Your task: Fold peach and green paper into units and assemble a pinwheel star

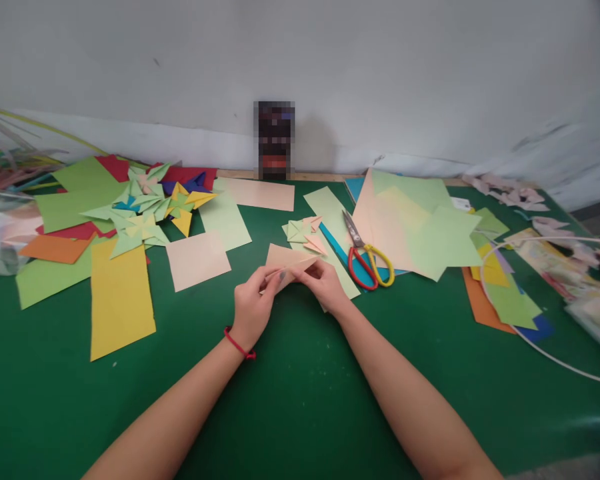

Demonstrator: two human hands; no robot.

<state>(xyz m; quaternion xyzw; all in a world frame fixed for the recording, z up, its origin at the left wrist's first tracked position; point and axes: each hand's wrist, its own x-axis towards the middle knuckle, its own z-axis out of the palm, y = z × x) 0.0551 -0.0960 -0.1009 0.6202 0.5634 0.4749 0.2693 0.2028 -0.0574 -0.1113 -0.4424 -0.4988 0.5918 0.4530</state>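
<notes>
Both hands meet over the middle of the green table, pinching one small piece of pale peach paper point(286, 256) that looks partly folded. My left hand point(254, 298), with a red cord bracelet at the wrist, is closed on its left side. On the right edge, my right hand point(325, 283) grips it between thumb and fingers; the fingertips partly hide the paper. Just beyond lie folded green and peach paper pieces point(303, 231) on a pale green strip point(349, 283). Scissors point(365, 257) with one red and one yellow handle rest to the right of them.
Star-shaped paper foldings point(143, 207) and coloured sheets are heaped at left, with a yellow sheet point(121, 293) nearer me. Large pale green and peach sheets point(415, 220) overlap at right. A white cable point(545, 347) curves along the right side. A blurred-out dark object point(274, 137) stands against the wall.
</notes>
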